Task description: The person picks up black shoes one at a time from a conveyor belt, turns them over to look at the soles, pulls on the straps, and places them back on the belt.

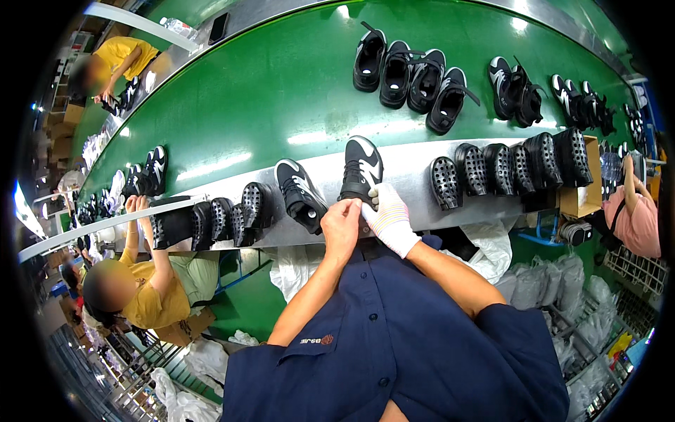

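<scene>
A black, white and grey sneaker (361, 167) lies on the metal ledge in front of me, its toe pointing away. My bare left hand (340, 229) is closed, with its fingertips pinching at the strap end of this sneaker. My right hand (391, 219), in a white glove with coloured stripes, is closed against the sneaker's right side by the ankle opening. The fingertips of both hands nearly meet there and hide the heel. A matching sneaker (301, 195) stands just left of my hands, apart from them.
Black perforated shoe-shaped blocks (499, 169) line the ledge to the right, with more perforated blocks (222, 218) on the left. Several sneakers (410, 76) stand on the green work surface (281, 84). A cardboard box (580, 190) is at right. Co-workers in yellow (156, 295) and pink (633, 225) sit nearby.
</scene>
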Action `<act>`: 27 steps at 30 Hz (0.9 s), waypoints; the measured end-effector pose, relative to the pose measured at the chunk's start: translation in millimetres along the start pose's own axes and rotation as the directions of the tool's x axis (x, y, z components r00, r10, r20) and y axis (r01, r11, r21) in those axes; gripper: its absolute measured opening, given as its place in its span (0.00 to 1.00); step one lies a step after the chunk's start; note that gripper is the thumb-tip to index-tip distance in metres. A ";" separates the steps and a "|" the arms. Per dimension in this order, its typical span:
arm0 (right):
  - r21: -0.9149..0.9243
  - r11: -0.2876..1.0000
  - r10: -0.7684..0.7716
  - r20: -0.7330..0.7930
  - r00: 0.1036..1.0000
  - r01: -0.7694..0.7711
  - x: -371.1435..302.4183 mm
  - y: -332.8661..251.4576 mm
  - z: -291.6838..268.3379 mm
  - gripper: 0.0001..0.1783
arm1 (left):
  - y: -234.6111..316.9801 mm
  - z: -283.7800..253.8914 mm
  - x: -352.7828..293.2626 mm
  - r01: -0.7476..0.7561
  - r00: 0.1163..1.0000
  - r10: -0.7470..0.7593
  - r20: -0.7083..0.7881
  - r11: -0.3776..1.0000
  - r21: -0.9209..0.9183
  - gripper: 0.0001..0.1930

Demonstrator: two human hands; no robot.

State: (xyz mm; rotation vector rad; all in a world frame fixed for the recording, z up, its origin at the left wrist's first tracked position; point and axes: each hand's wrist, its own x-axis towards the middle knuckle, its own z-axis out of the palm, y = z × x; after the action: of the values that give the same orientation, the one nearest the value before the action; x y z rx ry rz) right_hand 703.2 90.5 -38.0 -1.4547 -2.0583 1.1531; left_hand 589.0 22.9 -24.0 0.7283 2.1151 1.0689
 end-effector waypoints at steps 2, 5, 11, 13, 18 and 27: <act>-0.011 0.997 0.080 0.002 0.997 -0.080 -1.2 2.5 -0.6 0.20 | -0.8 -14.0 1.8 -0.456 0.864 0.501 -0.043 0.817 0.354 0.07; -0.038 0.991 0.130 0.024 0.991 -0.130 2.6 0.4 -5.1 0.20 | 9.8 -12.7 8.9 -0.412 0.872 0.489 -0.030 0.765 0.495 0.10; -0.041 0.983 0.182 0.028 0.983 -0.181 1.6 17.7 0.0 0.21 | -7.7 -9.6 18.5 -0.470 0.866 0.497 0.059 0.768 0.434 0.13; 0.025 0.973 0.229 0.043 0.973 -0.230 3.0 20.5 3.6 0.21 | -10.9 -6.3 15.6 -0.196 0.978 0.208 -0.019 0.943 0.270 0.13; 0.074 0.984 0.162 0.046 0.986 -0.165 3.4 13.8 11.4 0.22 | -18.1 -1.9 22.6 0.279 0.949 -0.290 0.121 0.955 0.096 0.25; -0.118 0.800 -0.600 -0.167 0.782 0.588 -8.1 -49.2 -42.2 0.09 | -5.8 -14.2 8.7 0.142 0.990 -0.110 0.090 0.791 -0.595 0.26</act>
State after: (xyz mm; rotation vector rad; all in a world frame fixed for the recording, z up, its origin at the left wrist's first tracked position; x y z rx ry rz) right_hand 705.9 93.8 27.2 -0.7805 -2.1801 0.6593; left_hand 571.8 19.4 -25.0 0.2889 1.5982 1.5181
